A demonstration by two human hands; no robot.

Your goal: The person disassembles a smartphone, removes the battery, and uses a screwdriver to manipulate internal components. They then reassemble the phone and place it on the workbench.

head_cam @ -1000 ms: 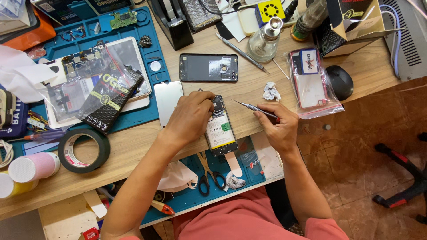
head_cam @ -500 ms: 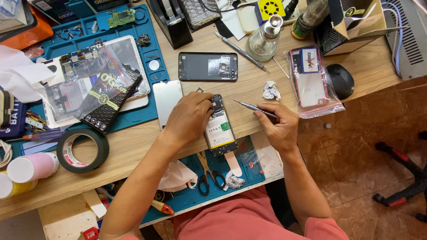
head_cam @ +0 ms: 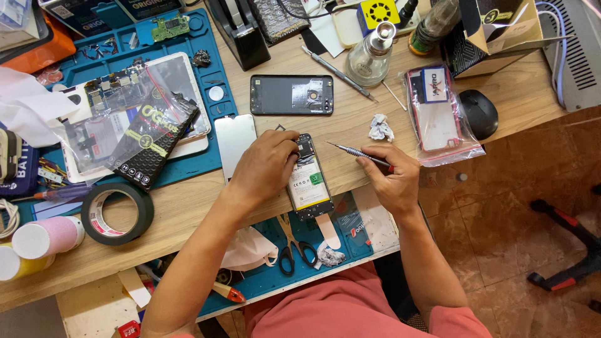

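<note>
An opened phone (head_cam: pixel 310 180) with its white battery showing lies lengthwise on the wooden table's front edge. My left hand (head_cam: pixel 268 166) rests on its left side, fingertips touching the circuit board near its top. My right hand (head_cam: pixel 389 176) grips a thin metal screwdriver (head_cam: pixel 352 151), tip pointing left and hovering just right of the phone's top. The phone's dark back cover (head_cam: pixel 292 94) lies farther back. A grey screen panel (head_cam: pixel 234 143) sits left of my left hand.
A blue work mat (head_cam: pixel 216 70) at back left carries a tablet, parts and a black packet (head_cam: pixel 152 143). A tape roll (head_cam: pixel 117 213), glass bottle (head_cam: pixel 370 55), crumpled tissue (head_cam: pixel 379 128), bagged phone case (head_cam: pixel 436 114), black mouse (head_cam: pixel 478 114) and scissors (head_cam: pixel 294 247) surround the phone.
My right hand has shifted slightly with the screwdriver, its tip staying just right of the phone's top. My left hand remains on the phone.
</note>
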